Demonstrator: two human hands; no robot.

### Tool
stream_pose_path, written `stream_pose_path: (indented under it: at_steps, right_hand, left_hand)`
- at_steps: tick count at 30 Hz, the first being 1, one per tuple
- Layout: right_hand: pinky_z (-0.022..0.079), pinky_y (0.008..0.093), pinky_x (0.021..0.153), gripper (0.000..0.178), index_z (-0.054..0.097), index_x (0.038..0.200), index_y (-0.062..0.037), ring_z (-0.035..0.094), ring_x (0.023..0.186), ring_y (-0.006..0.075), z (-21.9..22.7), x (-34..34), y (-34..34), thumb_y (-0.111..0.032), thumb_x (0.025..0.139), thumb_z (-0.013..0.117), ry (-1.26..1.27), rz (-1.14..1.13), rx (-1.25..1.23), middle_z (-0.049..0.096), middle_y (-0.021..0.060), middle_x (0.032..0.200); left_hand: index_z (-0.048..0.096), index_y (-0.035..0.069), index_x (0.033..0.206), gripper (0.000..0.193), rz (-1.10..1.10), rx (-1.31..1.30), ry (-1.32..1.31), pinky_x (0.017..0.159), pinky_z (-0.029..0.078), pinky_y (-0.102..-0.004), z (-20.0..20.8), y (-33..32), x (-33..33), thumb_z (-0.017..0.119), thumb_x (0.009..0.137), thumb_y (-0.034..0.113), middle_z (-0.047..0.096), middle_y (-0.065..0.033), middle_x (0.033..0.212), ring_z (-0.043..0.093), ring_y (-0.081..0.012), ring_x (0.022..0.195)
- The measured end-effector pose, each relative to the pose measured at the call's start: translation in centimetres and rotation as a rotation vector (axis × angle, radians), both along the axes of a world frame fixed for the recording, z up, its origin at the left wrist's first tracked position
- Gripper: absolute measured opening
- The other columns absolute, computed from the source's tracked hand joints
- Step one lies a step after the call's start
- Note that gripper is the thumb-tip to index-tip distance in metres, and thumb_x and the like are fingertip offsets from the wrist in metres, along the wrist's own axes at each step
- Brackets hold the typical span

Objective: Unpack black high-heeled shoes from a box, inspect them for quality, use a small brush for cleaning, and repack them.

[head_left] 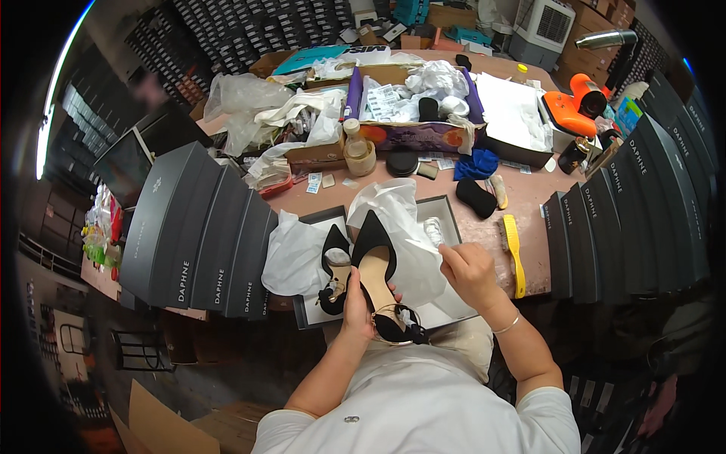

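In my left hand is a black pointed-toe shoe with a beige insole and an ankle strap, its toe pointing away from me. My right hand is closed in a pinch beside white tissue paper; what its fingertips hold, if anything, is too small to make out. A matching black shoe, with a pale wad inside, lies just left of the held one. Beneath both shoes sits an open dark grey shoebox. More tissue paper spills over the box's left side.
Dark shoeboxes stand in rows at the left, and more shoeboxes at the right. A yellow brush, black sponge, blue cloth and bottle lie or stand beyond. Farther back is a paper-filled carton.
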State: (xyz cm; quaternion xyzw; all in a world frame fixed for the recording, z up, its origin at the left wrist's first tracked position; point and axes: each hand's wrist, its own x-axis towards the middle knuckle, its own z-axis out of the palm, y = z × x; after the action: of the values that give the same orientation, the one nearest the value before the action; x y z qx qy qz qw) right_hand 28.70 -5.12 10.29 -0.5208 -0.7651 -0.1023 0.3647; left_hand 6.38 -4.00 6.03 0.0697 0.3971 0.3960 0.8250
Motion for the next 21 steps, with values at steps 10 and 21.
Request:
stream_pose_path:
  at_steps: [10, 21]
  right_hand:
    - [0.044, 0.0447, 0.081, 0.024, 0.067, 0.094, -0.0012, 0.064, 0.077, 0.0314, -4.4, -3.2, 1.1, -0.021, 0.087, 0.056, 0.387, 0.069, -0.585, 0.065, 0.0127, 0.082]
    - [0.038, 0.0445, 0.072, 0.059, 0.052, 0.08, 0.0146, 0.044, 0.076, 0.0403, -3.4, -11.0, 2.7, -0.043, 0.094, 0.049, 0.419, 0.376, -0.556, 0.048, 0.0291, 0.082]
  left_hand:
    - [0.053, 0.01, 0.11, 0.065, 0.034, 0.114, 0.061, 0.066, 0.055, -0.0427, 0.0, -0.7, -0.4, 0.037, 0.09, 0.07, 0.06, -0.0105, 0.086, 0.064, -0.0291, 0.072]
    - [0.028, 0.01, 0.145, 0.074, 0.037, 0.364, 0.131, 0.112, 0.026, -0.0378, 1.4, -2.2, -0.2, 0.028, 0.095, 0.065, 0.043, -0.0091, 0.138, 0.039, -0.0229, 0.131]
